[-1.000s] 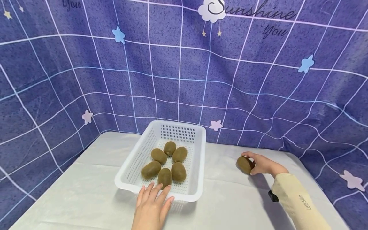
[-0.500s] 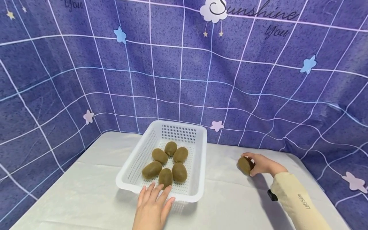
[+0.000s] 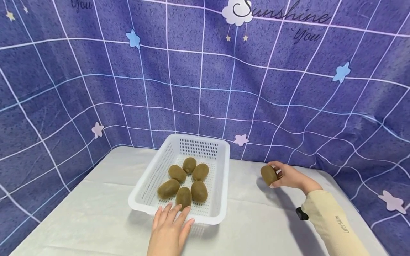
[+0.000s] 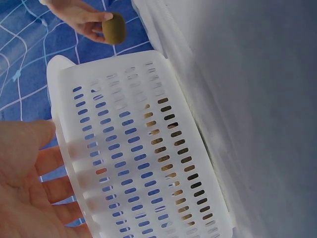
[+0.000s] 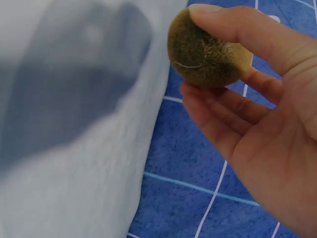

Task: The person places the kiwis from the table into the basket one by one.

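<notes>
My right hand [image 3: 289, 176] pinches a brown kiwi [image 3: 268, 175] between thumb and fingers, held above the table on the right; its shadow falls on the cloth below. In the right wrist view the thumb lies along one side of the kiwi [image 5: 205, 52] and the fingers support the other. A white plastic basket [image 3: 223, 177] stands left of it, with several kiwis [image 3: 199, 191] in a ring on its floor. My left hand [image 3: 169, 227] rests with fairly straight fingers over the basket's near rim. Through the slotted wall [image 4: 133, 148], parts of the kiwis show in the left wrist view.
A white cloth [image 3: 246, 224] covers the table. Behind and at both sides hangs a purple-blue curtain [image 3: 182, 92] with a grid and star print, close to the basket's far end. A small black device [image 3: 301, 213] sits under my right wrist.
My right hand has raised the kiwi off the table and shifted slightly left and away from me. The left hand and the basket stay where they were.
</notes>
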Motion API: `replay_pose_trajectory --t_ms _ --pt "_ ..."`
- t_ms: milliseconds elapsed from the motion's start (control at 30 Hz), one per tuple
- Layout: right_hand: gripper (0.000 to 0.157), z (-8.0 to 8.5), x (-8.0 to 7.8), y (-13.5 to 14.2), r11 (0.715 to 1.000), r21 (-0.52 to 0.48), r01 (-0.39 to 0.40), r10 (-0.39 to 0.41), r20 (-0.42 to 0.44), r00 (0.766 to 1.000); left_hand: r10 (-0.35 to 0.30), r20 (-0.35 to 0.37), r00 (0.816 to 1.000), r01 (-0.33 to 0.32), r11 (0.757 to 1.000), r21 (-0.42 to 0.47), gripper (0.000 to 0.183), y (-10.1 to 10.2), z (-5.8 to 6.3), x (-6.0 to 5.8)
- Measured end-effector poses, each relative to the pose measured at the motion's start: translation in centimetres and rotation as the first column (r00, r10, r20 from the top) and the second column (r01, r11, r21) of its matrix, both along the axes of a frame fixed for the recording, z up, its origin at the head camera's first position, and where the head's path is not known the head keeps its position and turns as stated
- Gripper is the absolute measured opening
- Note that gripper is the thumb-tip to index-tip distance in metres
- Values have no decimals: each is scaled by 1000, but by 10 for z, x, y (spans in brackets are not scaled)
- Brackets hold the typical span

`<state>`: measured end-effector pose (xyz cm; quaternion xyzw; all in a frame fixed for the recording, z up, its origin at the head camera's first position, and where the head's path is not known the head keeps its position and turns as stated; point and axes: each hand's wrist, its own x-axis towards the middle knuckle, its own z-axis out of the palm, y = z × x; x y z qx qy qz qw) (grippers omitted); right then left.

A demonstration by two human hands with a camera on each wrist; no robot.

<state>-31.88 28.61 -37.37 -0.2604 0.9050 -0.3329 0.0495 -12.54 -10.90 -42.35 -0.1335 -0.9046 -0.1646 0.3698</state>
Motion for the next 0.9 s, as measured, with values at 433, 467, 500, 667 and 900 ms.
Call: replay_pose_trajectory --t_ms 433,467,500,667,900 --pt "76 17 -11 -35 991 -101 86 -93 -61 994 -4 -15 1000 4 1000 4 41 1 0 -1" --pt "75 19 -12 -39 990 -104 90 -97 -59 994 -4 -13 1000 4 1000 3 41 1 0 -1" --pt "75 20 -13 -42 990 -108 90 -97 -62 993 -4 -12 1000 4 1000 3 41 1 1 0" --pt "76 30 -16 -60 985 -133 110 -119 -65 991 -3 -16 1000 4 1000 2 41 1 1 -1" --pt "82 49 -18 -86 972 -190 134 -131 29 991 -2 -3 1000 2 1000 3 40 0 1 1"
